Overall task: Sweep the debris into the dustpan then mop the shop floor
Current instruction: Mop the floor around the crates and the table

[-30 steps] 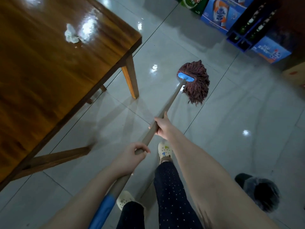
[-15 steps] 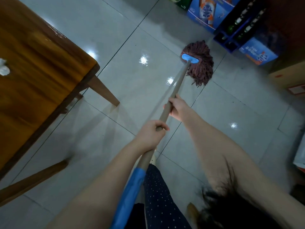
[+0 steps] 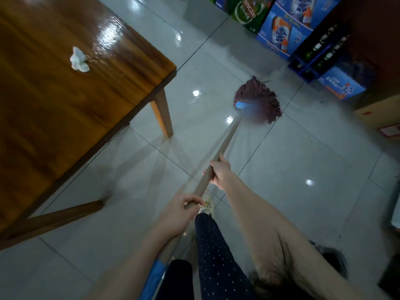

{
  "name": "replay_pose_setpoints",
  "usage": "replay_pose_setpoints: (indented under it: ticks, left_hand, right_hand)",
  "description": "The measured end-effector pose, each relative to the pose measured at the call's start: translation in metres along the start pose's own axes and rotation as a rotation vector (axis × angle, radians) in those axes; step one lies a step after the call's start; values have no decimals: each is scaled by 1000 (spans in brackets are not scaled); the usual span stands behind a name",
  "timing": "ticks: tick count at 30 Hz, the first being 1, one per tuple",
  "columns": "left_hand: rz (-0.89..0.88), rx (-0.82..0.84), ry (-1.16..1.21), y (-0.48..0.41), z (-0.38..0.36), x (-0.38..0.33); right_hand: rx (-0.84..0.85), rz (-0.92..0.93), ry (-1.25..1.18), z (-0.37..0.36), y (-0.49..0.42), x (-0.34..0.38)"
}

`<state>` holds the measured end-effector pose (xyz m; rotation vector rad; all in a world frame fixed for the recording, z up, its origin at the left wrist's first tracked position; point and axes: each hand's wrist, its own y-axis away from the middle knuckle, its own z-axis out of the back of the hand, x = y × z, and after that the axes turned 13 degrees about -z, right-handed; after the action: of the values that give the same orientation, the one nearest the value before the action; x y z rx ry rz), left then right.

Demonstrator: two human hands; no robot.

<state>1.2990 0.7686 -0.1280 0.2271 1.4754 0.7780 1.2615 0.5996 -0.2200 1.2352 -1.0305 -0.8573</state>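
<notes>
Two hands share the mop handle (image 3: 218,156): my right hand (image 3: 220,172) wraps it forward to steer, my left hand (image 3: 181,210) clenches behind for push. That keeps the mop head (image 3: 258,100) flat on the wet floor (image 3: 303,161).

Legible text: "TSINGTAO" in white capitals on the green carton (image 3: 246,13) standing on the floor at the top of the view. The blue cartons (image 3: 279,33) beside it carry a round ribbon emblem, lettering too blurred to read. One more blue carton (image 3: 341,86) lies lower right of the bottle crate; white characters and a numeral-like mark on it, not decipherable.
</notes>
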Motion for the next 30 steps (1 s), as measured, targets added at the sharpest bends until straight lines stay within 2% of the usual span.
replay_pose_setpoints:
  ticks: [8,16,24,30]
  left_hand:
    - [6,-57,1,121,31,52]
    - [40,-76,-64,194,42,82]
    - [28,-39,-128,158,26,68]
    - [37,-9,-159,86,-5,38]
  right_hand:
    - [54,-19,71,-37,47,-128]
    - [97,-38,109,-48,71,-205]
    - [221,-86,11,-27,59,-170]
    - [218,-75,-3,-1,28,-97]
